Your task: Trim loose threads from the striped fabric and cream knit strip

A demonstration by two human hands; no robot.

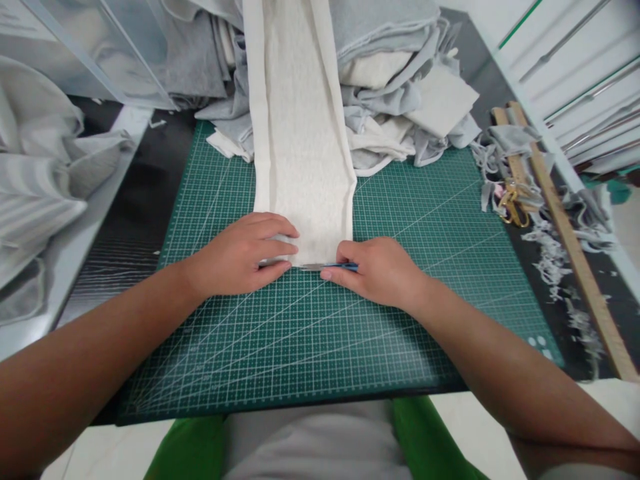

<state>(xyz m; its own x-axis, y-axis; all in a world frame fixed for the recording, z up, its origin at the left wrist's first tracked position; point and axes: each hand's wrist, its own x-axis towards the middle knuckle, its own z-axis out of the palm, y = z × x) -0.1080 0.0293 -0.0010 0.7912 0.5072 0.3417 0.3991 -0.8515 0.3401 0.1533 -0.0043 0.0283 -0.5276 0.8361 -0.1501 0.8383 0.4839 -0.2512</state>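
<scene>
Head view, fabric pile behind cream strip, wooden rulers right

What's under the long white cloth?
The green cutting mat lies under the white cloth. Farther back the cloth covers the fabric pile; what's beneath there is hidden.

Dark wood-grain worktable, mostly covered by a green gridded cutting mat. Far edge: heap of folded grey and cream fabric. Left: pale shelf edge with crumpled grey cloth, clear plastic sheeting above it. Right: wooden ruler lying diagonally, gold-handled scissors among grey offcuts and loose threads. Beyond that, white panel with metal rods. Pale floor below the table edge. Lighting even and diffuse.
</scene>
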